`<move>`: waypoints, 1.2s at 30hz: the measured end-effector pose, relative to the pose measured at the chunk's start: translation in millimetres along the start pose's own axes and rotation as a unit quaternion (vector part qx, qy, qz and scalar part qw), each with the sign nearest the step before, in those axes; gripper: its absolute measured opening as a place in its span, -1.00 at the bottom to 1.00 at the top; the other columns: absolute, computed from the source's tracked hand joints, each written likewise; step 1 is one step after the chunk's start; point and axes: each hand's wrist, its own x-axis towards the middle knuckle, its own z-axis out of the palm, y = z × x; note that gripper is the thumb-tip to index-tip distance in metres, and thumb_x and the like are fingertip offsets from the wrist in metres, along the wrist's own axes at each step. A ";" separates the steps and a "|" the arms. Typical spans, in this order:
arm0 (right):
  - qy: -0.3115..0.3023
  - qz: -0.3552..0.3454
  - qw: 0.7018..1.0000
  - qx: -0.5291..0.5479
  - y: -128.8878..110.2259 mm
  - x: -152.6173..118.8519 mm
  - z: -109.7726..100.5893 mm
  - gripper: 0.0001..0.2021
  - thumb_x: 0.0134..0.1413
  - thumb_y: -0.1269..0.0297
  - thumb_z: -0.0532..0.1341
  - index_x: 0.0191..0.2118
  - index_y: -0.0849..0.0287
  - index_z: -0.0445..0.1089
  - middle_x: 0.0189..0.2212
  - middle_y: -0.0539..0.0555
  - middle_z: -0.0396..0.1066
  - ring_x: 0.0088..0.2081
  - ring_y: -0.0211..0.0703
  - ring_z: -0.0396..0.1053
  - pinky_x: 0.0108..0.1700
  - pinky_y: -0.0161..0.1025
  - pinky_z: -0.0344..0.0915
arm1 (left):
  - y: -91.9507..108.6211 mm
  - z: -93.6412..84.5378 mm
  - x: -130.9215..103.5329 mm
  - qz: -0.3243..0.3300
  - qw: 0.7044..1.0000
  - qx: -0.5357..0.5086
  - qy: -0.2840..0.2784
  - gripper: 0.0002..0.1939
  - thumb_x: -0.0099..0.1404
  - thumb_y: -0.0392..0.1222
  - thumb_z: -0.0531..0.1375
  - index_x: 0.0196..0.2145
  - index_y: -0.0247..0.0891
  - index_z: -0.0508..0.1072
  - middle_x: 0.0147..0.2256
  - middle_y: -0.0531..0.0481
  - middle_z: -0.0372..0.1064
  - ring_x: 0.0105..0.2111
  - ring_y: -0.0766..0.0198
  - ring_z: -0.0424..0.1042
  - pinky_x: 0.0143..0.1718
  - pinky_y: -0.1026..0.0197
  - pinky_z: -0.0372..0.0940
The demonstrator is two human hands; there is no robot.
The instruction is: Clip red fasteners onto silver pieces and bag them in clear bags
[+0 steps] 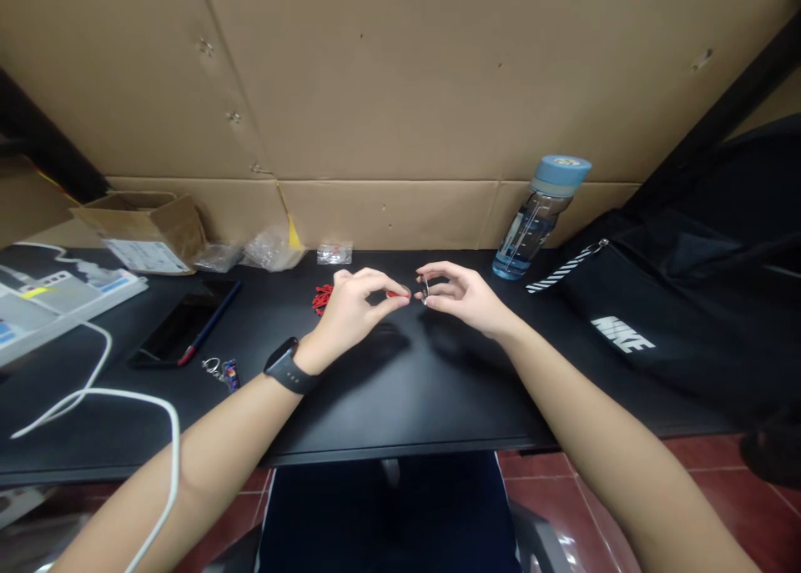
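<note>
Between the thumb and forefinger of my left hand is a small red piece, its exact kind too small to make out. Facing it, my right hand pinches a metal ring held upright, with thumb below and fingers above. A narrow gap separates the two hands above the black desk. A bunch of red cords lies behind my left hand, partly hidden by it. On my left wrist is a dark watch.
To the left lie a key ring with a colourful charm, a phone, a power strip and a white cable. Small plastic bags and a cardboard box stand behind. A water bottle and black bag are right.
</note>
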 end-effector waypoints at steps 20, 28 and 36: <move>-0.033 -0.013 0.986 0.163 -6.1 -6.2 29.0 -0.51 -0.04 0.31 0.53 0.05 0.00 0.50 0.04 0.07 0.45 -0.08 -0.16 0.49 0.07 -0.10 0.47 | 10.7 12.0 -6.9 0.004 0.996 -0.036 0.078 -0.95 0.30 -0.21 0.41 -0.33 -0.07 0.64 -0.25 0.09 0.64 0.00 0.09 0.51 0.08 -0.02 0.17; -0.026 -0.014 0.987 0.158 -5.0 -6.3 27.0 -0.52 -0.03 0.33 0.53 0.05 0.00 0.50 0.04 0.07 0.46 -0.06 -0.15 0.49 0.07 -0.12 0.47 | 8.5 11.9 -7.9 0.036 0.997 -0.021 0.066 -0.96 0.36 -0.17 0.37 -0.28 -0.04 0.65 -0.22 0.10 0.65 -0.04 0.13 0.52 0.01 0.02 0.17; -0.022 -0.025 0.992 0.125 1.0 -6.1 27.4 -0.49 -0.04 0.30 0.53 0.07 0.00 0.49 0.08 0.07 0.43 -0.04 -0.12 0.53 0.09 -0.09 0.49 | 11.3 11.3 -7.6 -0.008 0.998 -0.008 0.056 -0.93 0.37 -0.17 0.36 -0.19 -0.06 0.64 -0.16 0.05 0.63 -0.05 0.13 0.52 -0.02 0.04 0.18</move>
